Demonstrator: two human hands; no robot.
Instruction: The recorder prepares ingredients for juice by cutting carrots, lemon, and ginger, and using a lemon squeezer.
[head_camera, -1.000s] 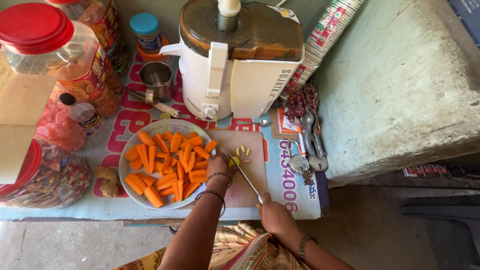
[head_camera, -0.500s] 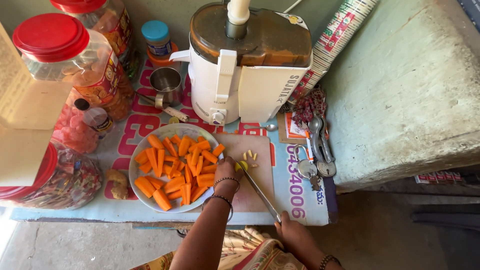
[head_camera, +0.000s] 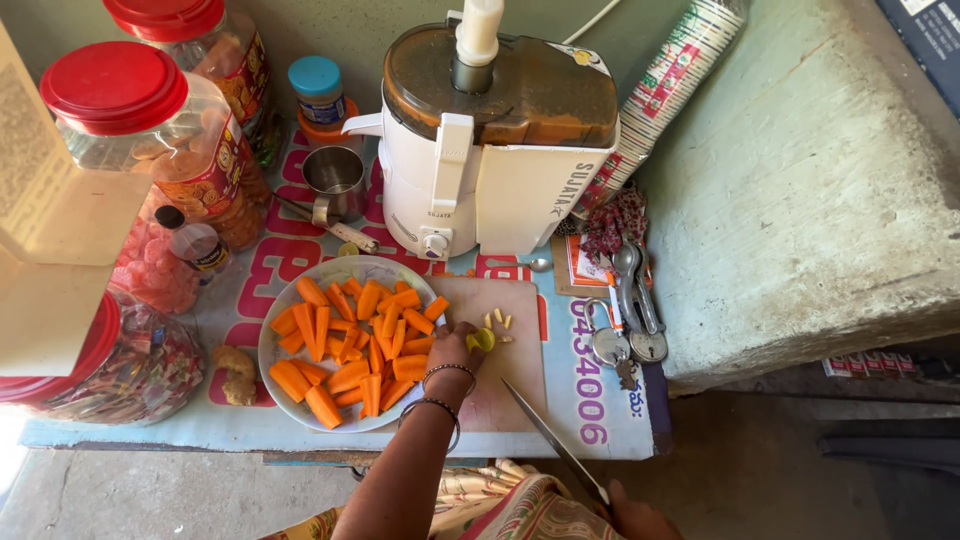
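Back comes the knife (head_camera: 555, 445): its blade has lifted off the chopping board (head_camera: 500, 385) and now hangs over the counter's near edge, gripped by the right hand (head_camera: 640, 520) low in the view. Left hand (head_camera: 455, 348) has slid forward, fingers pinched narrow on a small yellow-green piece (head_camera: 482, 339) mid-board, pale slivers just beside it. Carrot sticks fill the plate (head_camera: 285, 400) touching the board's left edge. Open board lies right of the hand. Behind stands a white juicer (head_camera: 480, 170); red-lidded jars (head_camera: 150, 140) crowd the left, a striped stack of paper cups (head_camera: 670, 90) leans right.
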